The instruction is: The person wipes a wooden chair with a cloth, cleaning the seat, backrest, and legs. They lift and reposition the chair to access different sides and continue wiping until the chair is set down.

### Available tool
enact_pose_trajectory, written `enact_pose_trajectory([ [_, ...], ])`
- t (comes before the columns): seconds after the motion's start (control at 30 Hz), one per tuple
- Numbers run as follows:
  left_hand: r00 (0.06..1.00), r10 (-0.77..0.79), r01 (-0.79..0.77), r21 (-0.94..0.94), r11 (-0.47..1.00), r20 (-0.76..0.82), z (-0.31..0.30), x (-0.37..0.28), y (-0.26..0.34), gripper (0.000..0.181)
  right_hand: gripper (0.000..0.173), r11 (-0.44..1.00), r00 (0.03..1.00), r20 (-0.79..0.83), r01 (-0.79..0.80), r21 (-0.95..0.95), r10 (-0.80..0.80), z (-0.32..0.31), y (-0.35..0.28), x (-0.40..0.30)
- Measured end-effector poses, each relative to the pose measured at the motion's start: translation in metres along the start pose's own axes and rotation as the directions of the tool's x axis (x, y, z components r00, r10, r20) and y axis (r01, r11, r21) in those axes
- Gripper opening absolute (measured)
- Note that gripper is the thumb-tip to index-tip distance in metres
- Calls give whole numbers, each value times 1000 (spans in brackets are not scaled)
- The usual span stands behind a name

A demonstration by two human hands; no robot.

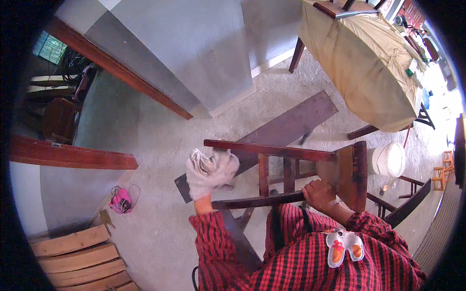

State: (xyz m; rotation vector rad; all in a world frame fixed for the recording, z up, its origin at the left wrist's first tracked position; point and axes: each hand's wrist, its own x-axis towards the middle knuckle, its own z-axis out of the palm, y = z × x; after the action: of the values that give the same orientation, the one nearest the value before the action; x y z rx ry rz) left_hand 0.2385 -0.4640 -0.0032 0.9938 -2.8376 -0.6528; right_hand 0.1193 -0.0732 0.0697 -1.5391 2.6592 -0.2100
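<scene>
A dark brown wooden chair lies tipped across in front of me, its long legs pointing left and a broad panel at its right end. My right hand grips the near side of this frame, close to the panel. Bunched whitish cloth, striped at its upper left, covers my left hand. That hand is at the left ends of the chair legs, its fingers hidden and slightly blurred. Beneath the chair runs a long dark bench.
A table under a tan cloth stands at upper right. A white bucket is right of the chair, near another dark wooden frame. A pink item lies on the floor at left, above a slatted wooden piece. A doorway opens at upper left.
</scene>
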Motion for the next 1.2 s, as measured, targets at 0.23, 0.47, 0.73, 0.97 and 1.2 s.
enact_pose_trajectory([
  [0.23, 936, 339, -336, 40, 941, -97, -68, -66, 131, 32, 16, 998, 998, -49, 51, 37, -50, 10, -5, 5],
  [0.47, 962, 251, -258, 61, 964, 108, 39, -31, 161, 23, 20, 998, 998, -22, -55, 12, 55, 9, -4, 17],
  [0.73, 835, 386, -361, -140, 922, 392, 22, -41, 105, 22, 17, 999, 1000, 3, -4, 44, 4, 7, -9, 7],
  [0.97, 830, 495, -488, -95, 867, 256, 30, -60, 132, 21, 19, 999, 996, -91, -19, 26, 21, 14, -8, 5],
  [1.2, 842, 444, -472, 19, 882, 305, -23, -87, 178, 20, 20, 999, 991, -126, -34, 26, 37, 14, -6, 4],
])
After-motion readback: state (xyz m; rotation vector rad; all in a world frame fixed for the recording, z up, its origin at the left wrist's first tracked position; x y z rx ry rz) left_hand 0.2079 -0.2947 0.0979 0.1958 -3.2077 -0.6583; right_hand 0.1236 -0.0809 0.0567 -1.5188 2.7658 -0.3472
